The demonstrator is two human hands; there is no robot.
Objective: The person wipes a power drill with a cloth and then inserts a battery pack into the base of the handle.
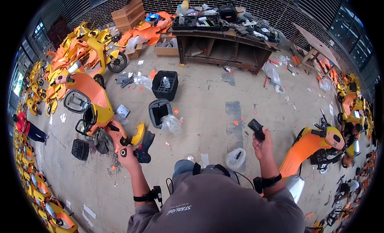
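With the right hand [263, 146] closed around the dark handheld object [255, 127], steady the scooter [98, 97] at its near edge using the left hand [129, 158], whose grip cannot be told.

Black object [255, 127] in right hand [263, 145], scooters [307, 148]

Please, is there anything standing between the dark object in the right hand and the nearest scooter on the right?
Nothing visible stands between the dark object in the right hand and that scooter; concrete floor shows there. The clear bag lies left of the hand.
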